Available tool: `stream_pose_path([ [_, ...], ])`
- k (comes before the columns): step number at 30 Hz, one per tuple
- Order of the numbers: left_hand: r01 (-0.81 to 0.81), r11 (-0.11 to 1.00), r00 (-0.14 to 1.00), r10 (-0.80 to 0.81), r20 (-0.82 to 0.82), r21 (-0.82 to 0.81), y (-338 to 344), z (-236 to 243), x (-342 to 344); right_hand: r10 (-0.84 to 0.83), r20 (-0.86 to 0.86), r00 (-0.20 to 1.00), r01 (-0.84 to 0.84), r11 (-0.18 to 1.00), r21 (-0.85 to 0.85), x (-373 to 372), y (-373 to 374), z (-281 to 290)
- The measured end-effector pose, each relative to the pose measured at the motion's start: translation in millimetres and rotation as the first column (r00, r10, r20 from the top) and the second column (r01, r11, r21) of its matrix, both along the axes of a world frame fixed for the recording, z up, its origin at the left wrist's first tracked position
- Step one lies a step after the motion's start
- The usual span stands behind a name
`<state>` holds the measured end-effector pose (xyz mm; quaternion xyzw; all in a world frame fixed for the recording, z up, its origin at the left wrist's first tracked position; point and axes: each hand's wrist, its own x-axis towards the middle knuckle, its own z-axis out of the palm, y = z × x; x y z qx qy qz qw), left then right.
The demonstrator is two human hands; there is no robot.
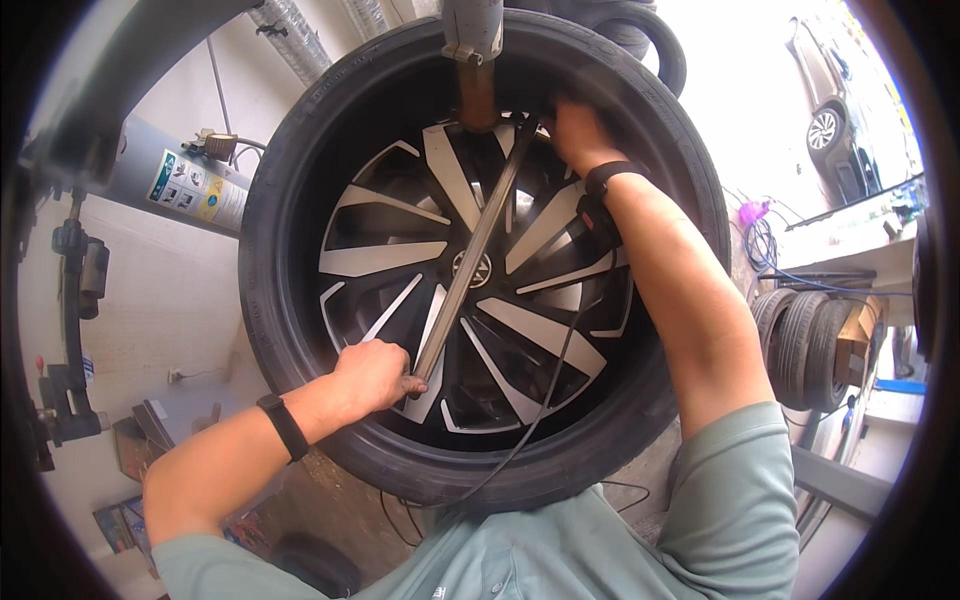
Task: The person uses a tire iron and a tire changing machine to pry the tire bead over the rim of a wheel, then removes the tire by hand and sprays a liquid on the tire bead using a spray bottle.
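A large black tyre (pixel 273 300) lies in front of me around an alloy wheel (pixel 386 258) with black and silver spokes. A long metal tyre lever (pixel 472 248) slants across the wheel face. My left hand (pixel 375 376) is closed around the lever's near end, beside the lower left spokes. The lever's far end reaches the base of an upright metal post (pixel 477 85) at the far side of the wheel. My right hand (pixel 582 137) reaches inside the far right part of the tyre, close to the lever's far end; its fingers are in shadow and mostly hidden.
A thin black cable (pixel 553 385) crosses the wheel's right side. A grey cylinder (pixel 190 185) and machine arm (pixel 72 290) stand at left. Stacked tyres (pixel 800 345) and a blue hose (pixel 762 240) are at right. A car (pixel 835 115) stands farther off.
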<state>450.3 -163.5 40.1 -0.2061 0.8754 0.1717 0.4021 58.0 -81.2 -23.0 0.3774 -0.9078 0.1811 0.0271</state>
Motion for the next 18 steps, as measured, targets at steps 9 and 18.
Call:
stream_pose_path([
  [9, -0.079, 0.996, 0.995, 0.075, -0.071, -0.048, 9, -14, 6, 0.171, 0.004, 0.985, -0.17, 0.982, -0.084, -34, -32, -52],
  [18, 0.038, 0.983, 0.978, -0.074, -0.196, -0.181, 16, -26, 7, 0.268, 0.081, 0.96, -0.28, 0.928, 0.244, 34, -14, 81],
])
